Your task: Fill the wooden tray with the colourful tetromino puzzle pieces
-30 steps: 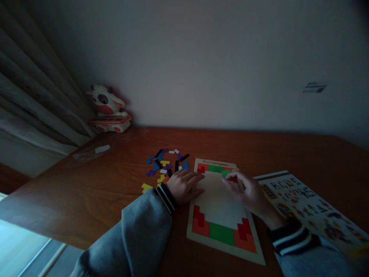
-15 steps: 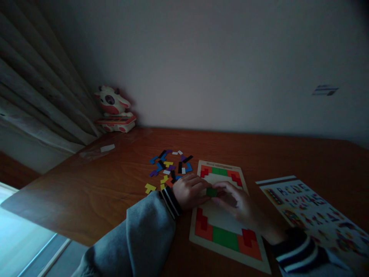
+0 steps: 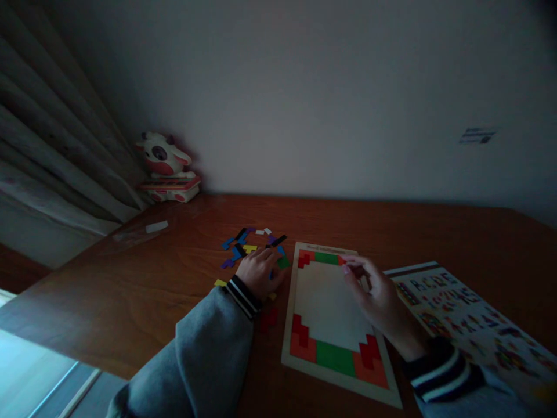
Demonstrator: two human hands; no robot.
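My left hand [image 3: 260, 271] lies palm down over a heap of small coloured puzzle pieces [image 3: 238, 251], fingers stretched out and nothing visibly gripped. A green piece [image 3: 283, 262] lies beside its fingers and thumb. Above the upper right part of a pale wooden puzzle board [image 3: 333, 302], my right hand [image 3: 374, 290] hovers with thumb and fingers loosely curved, a gap between them and no piece visible. Red, orange and green pieces fill the board's corners and both short ends. A red piece [image 3: 268, 319] is on the table near my left cuff.
A printed sheet of letters and figures [image 3: 470, 319] lies right of the board, partly under my right sleeve. At the back left stands a cow-shaped toy with a keyboard [image 3: 169, 168]. A curtain [image 3: 56, 128] hangs on the left, and a wall closes off the table's back.
My hands have moved apart. The green piece held between them is now by the heap, where my left hand has gone. My right hand has shifted slightly right and up.
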